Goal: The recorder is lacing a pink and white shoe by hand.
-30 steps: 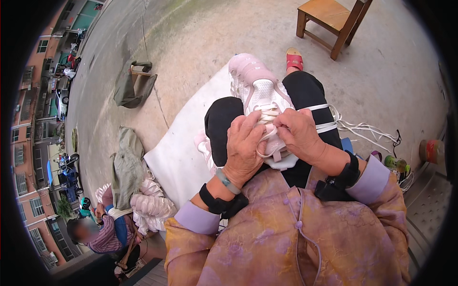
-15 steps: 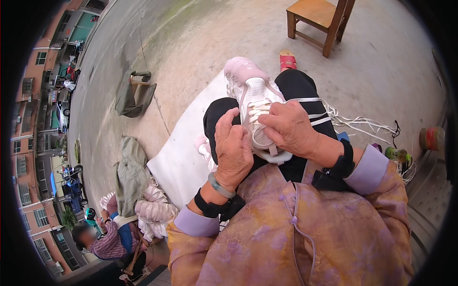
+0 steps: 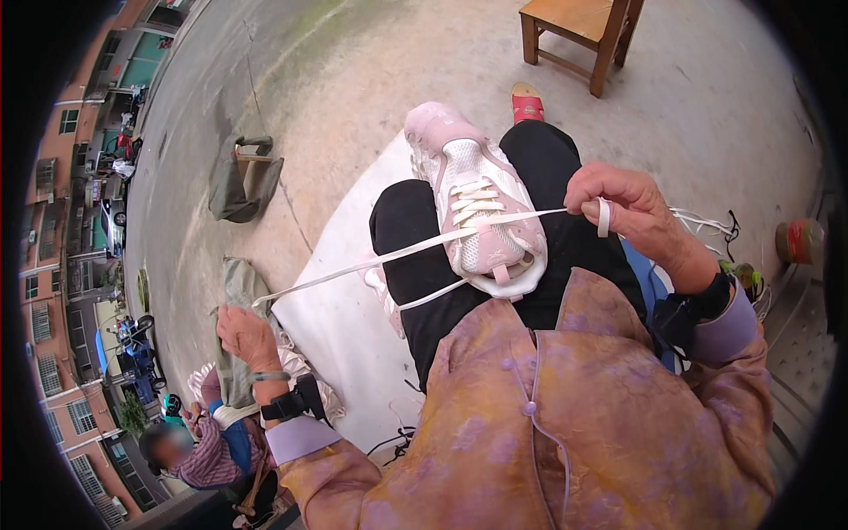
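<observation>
A pink and white sneaker (image 3: 490, 208) rests on my lap between my thighs, toe pointing away and heel toward me. White lacing crosses its tongue. My right hand (image 3: 640, 216), right of the shoe, pinches a white shoelace (image 3: 389, 256), and a short loop of it hangs below the fingers. The lace runs taut across the shoe's upper and on toward the left. Far out on that side, my left hand (image 3: 250, 338) is closed at the lace's far end; its fingertips are partly hidden. A second strand trails left from beside the heel.
White sheeting (image 3: 340, 305) lies left of my legs, with another pink shoe (image 3: 382, 291) partly behind my thigh. A wooden chair (image 3: 574, 26) stands ahead. Green-grey cloths (image 3: 243, 181) lie on the concrete. Loose laces (image 3: 702, 221) and a jar (image 3: 795, 243) are at right; another person (image 3: 208, 450) sits lower left.
Both hands have moved apart from the shoe's collar, my left far out to the left and my right to the right. The lace is now drawn out straight between them.
</observation>
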Demonstrator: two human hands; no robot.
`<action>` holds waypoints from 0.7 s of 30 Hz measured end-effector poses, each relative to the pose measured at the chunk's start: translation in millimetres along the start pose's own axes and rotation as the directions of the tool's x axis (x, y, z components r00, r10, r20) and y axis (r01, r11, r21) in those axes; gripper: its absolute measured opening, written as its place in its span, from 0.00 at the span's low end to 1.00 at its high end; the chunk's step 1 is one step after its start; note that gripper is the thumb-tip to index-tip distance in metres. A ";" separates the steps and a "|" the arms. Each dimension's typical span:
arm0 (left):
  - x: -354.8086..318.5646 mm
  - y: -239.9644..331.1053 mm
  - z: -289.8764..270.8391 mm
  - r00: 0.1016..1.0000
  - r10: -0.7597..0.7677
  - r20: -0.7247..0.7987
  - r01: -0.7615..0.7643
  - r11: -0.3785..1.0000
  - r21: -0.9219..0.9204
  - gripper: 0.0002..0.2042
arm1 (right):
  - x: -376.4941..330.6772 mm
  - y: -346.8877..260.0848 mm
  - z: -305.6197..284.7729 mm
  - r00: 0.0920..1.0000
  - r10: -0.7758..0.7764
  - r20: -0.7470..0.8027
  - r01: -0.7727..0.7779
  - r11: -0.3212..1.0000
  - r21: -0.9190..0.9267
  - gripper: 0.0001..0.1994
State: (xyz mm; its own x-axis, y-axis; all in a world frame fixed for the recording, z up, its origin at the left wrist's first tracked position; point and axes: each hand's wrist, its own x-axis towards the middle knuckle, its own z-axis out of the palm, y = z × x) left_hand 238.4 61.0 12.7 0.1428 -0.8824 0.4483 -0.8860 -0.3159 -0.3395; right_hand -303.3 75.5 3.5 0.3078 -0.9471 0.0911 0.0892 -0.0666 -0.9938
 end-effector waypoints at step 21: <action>-15.6 200.0 -287.2 0.536 0.318 -0.782 -0.745 -0.259 -0.615 0.14 | -0.4 46.6 26.7 0.970 -0.218 0.105 0.222 0.633 -0.742 0.24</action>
State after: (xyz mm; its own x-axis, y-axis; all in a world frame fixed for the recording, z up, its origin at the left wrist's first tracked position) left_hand -67.7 111.7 175.3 -0.5505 -0.3003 0.7789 -0.1484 0.9534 0.2627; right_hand -274.0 81.1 -41.1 0.3790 -0.8714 0.3114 -0.5778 -0.4857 -0.6559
